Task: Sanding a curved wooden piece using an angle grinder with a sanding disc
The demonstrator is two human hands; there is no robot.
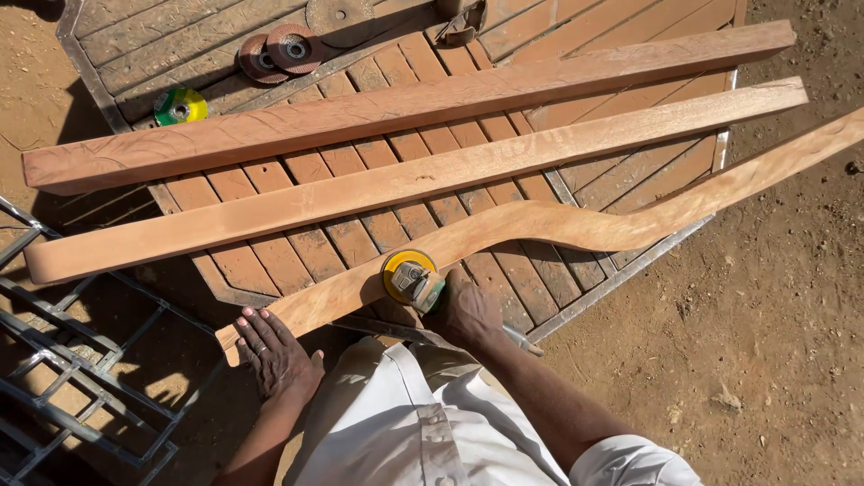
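A long curved wooden piece [576, 223] lies across a slatted wooden table [360, 229]. My left hand [273, 351] presses flat on its near end at the table's edge. My right hand [465, 310] grips an angle grinder [412, 279] with a yellow disc, which rests on the curved piece close to that end. Two straight wooden beams, the nearer beam [396, 180] and the farther beam [387, 108], lie side by side beyond it.
Spare grinding discs [279, 51] and a green and yellow disc [180, 106] sit at the table's far left. A metal grid frame [63, 360] lies on the ground to the left. Bare dirt ground [765, 342] stretches to the right.
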